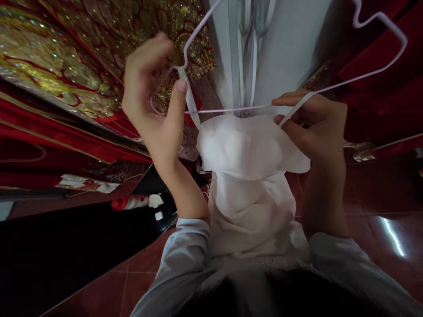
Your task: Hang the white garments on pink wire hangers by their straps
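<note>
A white garment (pixel 251 176) hangs in front of me from a thin pale pink wire hanger (pixel 380 70). My left hand (pixel 155 97) is raised at the hanger's left end, with thumb and fingers pinched on the garment's left white strap (pixel 191 99) where it loops over the wire. My right hand (pixel 313 125) is at the garment's upper right corner, fingers closed on the right strap (pixel 297 108) near the hanger's lower bar. Both of my sleeves are light grey.
Red cloth with gold embroidery and sequins (pixel 66 66) fills the upper left. More dark red fabric (pixel 380 101) hangs at the right. A black surface (pixel 66 246) at lower left bears a red-capped white bottle (pixel 135 201). The floor is glossy red-brown tile (pixel 380 220).
</note>
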`<state>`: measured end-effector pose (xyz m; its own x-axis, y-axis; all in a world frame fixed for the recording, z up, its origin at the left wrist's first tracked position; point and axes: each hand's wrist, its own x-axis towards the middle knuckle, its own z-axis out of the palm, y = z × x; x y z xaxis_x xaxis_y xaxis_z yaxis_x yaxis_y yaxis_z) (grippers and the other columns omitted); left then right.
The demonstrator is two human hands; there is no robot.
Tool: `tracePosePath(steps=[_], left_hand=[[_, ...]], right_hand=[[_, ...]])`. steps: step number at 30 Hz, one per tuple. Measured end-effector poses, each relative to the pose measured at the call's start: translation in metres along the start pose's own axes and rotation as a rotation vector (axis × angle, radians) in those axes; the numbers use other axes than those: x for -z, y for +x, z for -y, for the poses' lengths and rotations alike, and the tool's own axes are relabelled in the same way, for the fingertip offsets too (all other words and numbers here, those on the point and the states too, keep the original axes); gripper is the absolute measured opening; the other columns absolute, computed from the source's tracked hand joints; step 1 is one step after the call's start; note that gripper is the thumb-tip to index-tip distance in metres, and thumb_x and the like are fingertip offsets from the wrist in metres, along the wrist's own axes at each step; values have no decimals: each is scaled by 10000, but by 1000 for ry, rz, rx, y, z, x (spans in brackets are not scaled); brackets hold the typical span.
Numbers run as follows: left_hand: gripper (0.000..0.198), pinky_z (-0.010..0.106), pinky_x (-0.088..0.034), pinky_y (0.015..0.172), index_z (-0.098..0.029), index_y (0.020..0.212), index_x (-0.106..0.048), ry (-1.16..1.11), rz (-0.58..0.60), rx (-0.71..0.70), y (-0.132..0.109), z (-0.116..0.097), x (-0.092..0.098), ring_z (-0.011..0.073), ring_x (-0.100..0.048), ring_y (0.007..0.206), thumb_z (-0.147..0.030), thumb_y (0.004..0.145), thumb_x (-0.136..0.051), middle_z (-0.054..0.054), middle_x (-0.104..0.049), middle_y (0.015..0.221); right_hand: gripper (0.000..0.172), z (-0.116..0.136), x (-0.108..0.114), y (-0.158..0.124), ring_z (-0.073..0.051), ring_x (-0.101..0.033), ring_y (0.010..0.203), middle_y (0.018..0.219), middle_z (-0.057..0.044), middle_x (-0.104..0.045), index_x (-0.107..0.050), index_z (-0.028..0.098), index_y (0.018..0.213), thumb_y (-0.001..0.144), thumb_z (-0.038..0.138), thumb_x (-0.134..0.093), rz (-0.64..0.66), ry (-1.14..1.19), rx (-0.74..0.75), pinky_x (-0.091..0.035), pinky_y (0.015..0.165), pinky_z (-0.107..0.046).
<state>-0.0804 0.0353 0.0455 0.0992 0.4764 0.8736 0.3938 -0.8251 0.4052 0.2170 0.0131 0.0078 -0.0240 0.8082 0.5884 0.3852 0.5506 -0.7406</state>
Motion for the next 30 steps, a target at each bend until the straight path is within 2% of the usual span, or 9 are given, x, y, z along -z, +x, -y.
tracePosePath(steps=[3,6,9,11,15,20,23,27,30], left_hand=[[520,426,-448,1207,-263,1355,-582,-58,-429,186,-25,11,-20,277,-518,1439,-471,936,-809,53,-578,1456],[457,471,-439,1223,-295,1345,-503,-168,-553,495,-52,14,-48,273,-549,1414,-448,982,-734,75,-599,1425],[556,411,-344,1296,-285,1399,-414,-175,-733,589,-63,6,-72,220,-369,1569,-252,951,-742,95,-415,1636],[575,379,-346,1292,-265,1419,-349,-276,-812,684,-59,-3,-79,192,-380,1565,-149,956,-669,124,-355,1681],[370,411,-501,1150,-245,1408,-320,-572,-701,854,-44,-12,-72,199,-711,1152,-188,1066,-450,138,-665,1347],[207,341,-553,979,-266,1253,-468,-619,-621,753,-46,-6,-60,205,-741,998,-213,1053,-460,51,-711,1010],[104,317,-574,867,-267,1125,-518,-661,-558,718,-49,-4,-59,203,-747,891,-210,1039,-506,23,-689,894],[174,289,-566,822,-275,1073,-523,-664,-604,736,-43,-10,-52,168,-710,813,-122,1078,-441,4,-672,845],[246,290,-553,803,-264,1065,-521,-702,-621,747,-37,-15,-46,161,-685,786,-76,1106,-367,1,-657,818]], right_hand=[[283,1,-2,-1,-132,-587,734,1131,-2,-753,-796,361,1096,833,256,-786,13,-41,-1,-381,539,-300],[288,1,-2,-1,-128,-533,684,1155,-14,-732,-784,377,1120,851,274,-778,23,-84,-1,-369,532,-320],[293,2,-1,-2,-137,-533,692,1177,-20,-721,-773,389,1142,867,287,-767,29,-117,4,-379,546,-333],[282,2,1,-4,-130,-526,684,1186,-21,-715,-770,383,1142,874,297,-756,29,-126,8,-385,547,-328],[265,1,-1,-7,-109,-500,663,1187,-26,-708,-768,343,1124,860,327,-769,15,-127,16,-392,531,-304],[315,4,-8,-7,-163,-670,823,1183,-22,-751,-796,365,1109,810,267,-799,-17,-24,0,-449,554,-305],[257,1,-3,-2,-204,-735,881,1008,-24,-798,-843,322,987,749,226,-844,-226,85,70,-482,575,-302],[154,-23,33,17,-95,-543,469,640,6,-711,-848,254,756,649,148,-878,-645,151,124,-336,449,-252],[206,-44,65,32,-106,-587,513,622,16,-705,-840,266,717,621,88,-880,-644,98,63,-380,504,-254]])
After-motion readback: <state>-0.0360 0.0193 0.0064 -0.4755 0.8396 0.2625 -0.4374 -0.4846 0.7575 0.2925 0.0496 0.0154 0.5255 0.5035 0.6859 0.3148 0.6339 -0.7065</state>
